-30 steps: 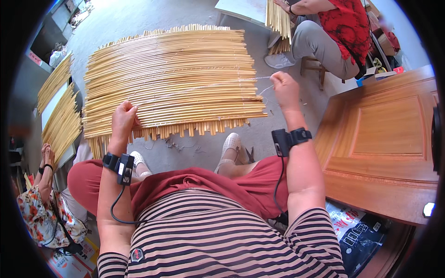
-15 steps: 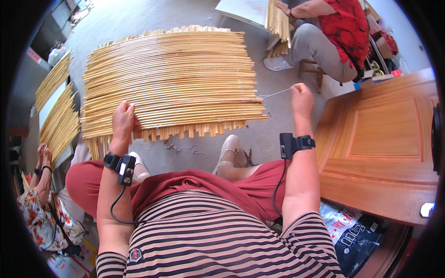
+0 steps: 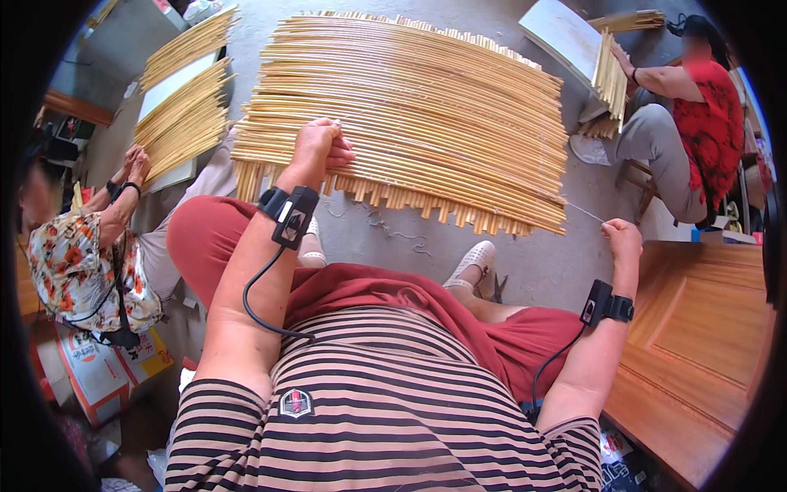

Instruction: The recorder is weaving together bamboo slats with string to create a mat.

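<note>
A wide mat of thin yellow-brown sticks (image 3: 410, 107), laid side by side and bound with thread, lies in front of me. My left hand (image 3: 320, 152) is over its near left part with the fingers curled in; what they hold, if anything, is hidden. Off the mat's near right corner, my right hand (image 3: 623, 239) pinches a thin white thread (image 3: 585, 211). The thread runs taut from the stick ends to my fingertips. Each of my wrists carries a strapped black device.
To the left, a person handles sticks on a white board (image 3: 168, 97). Another person in red sits at the far right by a white table (image 3: 561, 37) with sticks. A wooden panel door (image 3: 697, 328) leans close on my right. Scissors (image 3: 498, 287) lie near my foot.
The view has swung left, so the mat sits further right and tilted in the picture. My right hand has come nearer to me relative to the mat's corner, still holding the thread.
</note>
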Demonstrator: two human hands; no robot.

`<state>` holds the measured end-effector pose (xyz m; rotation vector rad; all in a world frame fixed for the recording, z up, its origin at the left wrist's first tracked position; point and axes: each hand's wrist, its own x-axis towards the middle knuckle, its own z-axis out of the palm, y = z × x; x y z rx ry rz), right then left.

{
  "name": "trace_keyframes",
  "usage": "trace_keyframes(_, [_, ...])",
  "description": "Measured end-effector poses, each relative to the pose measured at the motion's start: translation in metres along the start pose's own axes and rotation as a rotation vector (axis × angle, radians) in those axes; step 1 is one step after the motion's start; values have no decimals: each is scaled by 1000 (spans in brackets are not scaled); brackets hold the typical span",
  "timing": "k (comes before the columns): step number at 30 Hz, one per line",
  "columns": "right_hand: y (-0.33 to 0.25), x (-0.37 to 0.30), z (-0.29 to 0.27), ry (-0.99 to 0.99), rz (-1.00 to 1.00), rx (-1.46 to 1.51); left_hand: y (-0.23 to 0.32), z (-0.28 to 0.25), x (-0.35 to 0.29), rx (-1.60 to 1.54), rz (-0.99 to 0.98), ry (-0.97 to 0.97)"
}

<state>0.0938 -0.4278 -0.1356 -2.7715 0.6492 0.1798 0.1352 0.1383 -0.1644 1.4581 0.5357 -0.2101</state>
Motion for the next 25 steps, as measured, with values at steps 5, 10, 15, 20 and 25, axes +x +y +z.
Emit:
trace_keyframes(5, [-21, -10, 5, 81, 6, 91, -5, -20, 0, 106, 38, 20])
trace_keyframes(10, [-38, -21, -3, 442, -250, 981, -12, -6, 5, 264, 158, 20])
trace_keyframes(15, [-72, -32, -9, 368, -57, 1715, -19, 1, 1, 709, 396, 156])
trace_keyframes(20, [-31, -9, 14, 323, 242, 1852, -16, 18, -11, 1041, 476, 314])
trace_keyframes(25, [-4, 2, 40, 299, 428, 1820, -18, 24, -14, 1144, 468, 300])
